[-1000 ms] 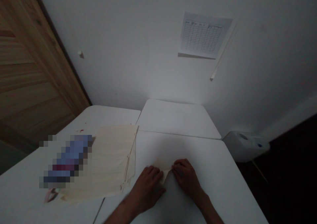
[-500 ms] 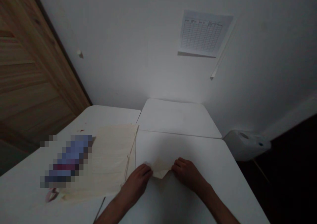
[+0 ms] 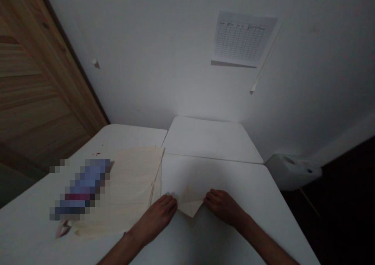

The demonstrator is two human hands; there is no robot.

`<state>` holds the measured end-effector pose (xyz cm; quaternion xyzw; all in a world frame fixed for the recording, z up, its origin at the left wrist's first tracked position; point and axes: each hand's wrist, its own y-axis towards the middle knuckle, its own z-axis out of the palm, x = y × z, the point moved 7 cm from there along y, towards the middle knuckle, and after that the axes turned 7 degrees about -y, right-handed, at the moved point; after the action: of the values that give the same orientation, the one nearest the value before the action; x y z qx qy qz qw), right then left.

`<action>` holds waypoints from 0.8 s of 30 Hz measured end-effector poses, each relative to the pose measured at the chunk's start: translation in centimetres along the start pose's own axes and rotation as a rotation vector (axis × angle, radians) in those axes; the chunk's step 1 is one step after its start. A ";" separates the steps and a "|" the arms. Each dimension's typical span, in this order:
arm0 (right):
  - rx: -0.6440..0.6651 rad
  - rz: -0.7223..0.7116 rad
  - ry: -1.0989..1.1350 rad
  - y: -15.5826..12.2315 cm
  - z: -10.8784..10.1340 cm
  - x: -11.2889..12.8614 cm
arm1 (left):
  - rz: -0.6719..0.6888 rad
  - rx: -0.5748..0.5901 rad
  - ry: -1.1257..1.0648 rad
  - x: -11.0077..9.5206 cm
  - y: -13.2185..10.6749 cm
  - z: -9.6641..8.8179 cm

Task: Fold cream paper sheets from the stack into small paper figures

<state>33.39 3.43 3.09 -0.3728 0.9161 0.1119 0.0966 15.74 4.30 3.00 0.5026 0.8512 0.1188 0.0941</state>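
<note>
Between my two hands is a small folded piece of cream paper (image 3: 190, 204), creased, with one point toward the wall and one toward me. My left hand (image 3: 164, 212) pinches its left corner, fingers closed. At the opposite corner my right hand (image 3: 219, 204) grips the paper in the same way, knuckles up. A stack of cream paper sheets (image 3: 131, 183) lies left of my left hand, its edges slightly uneven.
A blurred-out bluish item (image 3: 86, 187) rests at the stack's left, with a small pinkish loop (image 3: 63, 229) near it. White tables (image 3: 211, 140) meet in seams. A printed sheet (image 3: 241, 38) hangs on the wall. Beyond the right edge stands a white plastic container (image 3: 293, 173).
The folded paper has spread open between my hands, showing more of its creased surface and a lower point nearer to me. My left hand has shifted slightly left.
</note>
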 end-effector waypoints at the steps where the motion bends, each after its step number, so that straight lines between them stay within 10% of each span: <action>1: -0.005 -0.007 -0.002 -0.1 0.0 0.1 | 0.021 0.002 0.020 -0.2 0.0 0.1; 24: -0.060 -0.087 -0.027 -0.7 0.3 0.7 | 0.100 0.028 0.010 -0.6 -0.9 0.4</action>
<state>33.39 2.56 2.56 -0.4134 0.8938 0.1401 0.1025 15.41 3.41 2.42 0.5451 0.8271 0.1138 0.0767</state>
